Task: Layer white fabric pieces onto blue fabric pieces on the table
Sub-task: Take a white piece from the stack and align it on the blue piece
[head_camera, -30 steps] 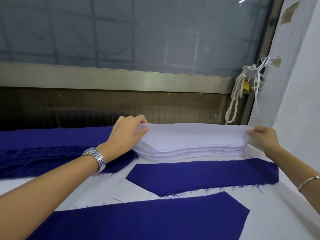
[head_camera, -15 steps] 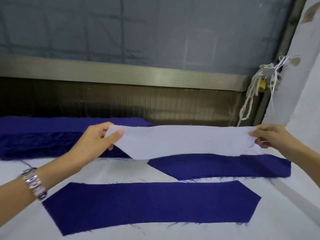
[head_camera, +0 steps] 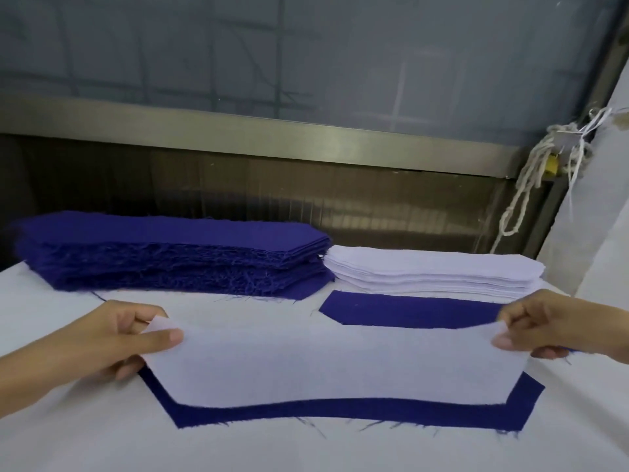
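Observation:
My left hand (head_camera: 132, 338) pinches the left end of a white fabric piece (head_camera: 333, 362) and my right hand (head_camera: 551, 327) pinches its right end. The piece is stretched between them over the near blue fabric piece (head_camera: 340, 408), whose lower and side edges still show around it. A second blue piece (head_camera: 408, 310) lies flat just behind, partly hidden by the white one. Behind that sit the stack of white pieces (head_camera: 432, 274) and, to its left, the stack of blue pieces (head_camera: 177, 253).
The table (head_camera: 102, 444) has a white cover. A dark wall panel and a metal rail (head_camera: 272, 137) run along its far edge. A knotted white cord (head_camera: 531, 185) hangs at the back right beside a white wall (head_camera: 606, 216).
Both hands lifted the top white piece off the white stack, carried it toward me and lowered it over the near blue piece. The view has tilted down.

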